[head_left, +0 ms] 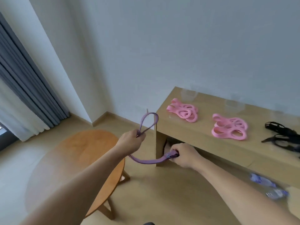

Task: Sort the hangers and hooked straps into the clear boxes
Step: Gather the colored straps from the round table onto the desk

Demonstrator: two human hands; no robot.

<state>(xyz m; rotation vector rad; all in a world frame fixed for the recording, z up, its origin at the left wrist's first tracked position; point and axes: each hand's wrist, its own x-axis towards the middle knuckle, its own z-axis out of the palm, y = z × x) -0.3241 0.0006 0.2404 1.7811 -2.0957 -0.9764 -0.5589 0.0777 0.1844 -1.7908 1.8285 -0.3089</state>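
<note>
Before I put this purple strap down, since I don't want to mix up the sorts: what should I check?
1. Purple strap gripped at both ends: ok, left hand holds its loop, right hand its other end.
2. Strap free of the desk corner: cannot tell.
3. Clear boxes visible along the desk's back edge: ok.
4. Boxes empty: cannot tell, too faint.
5. Pink hangers sorted: not ok, two piles lie on the desk.
6. Black straps sorted: not ok, loose on the desk.
</note>
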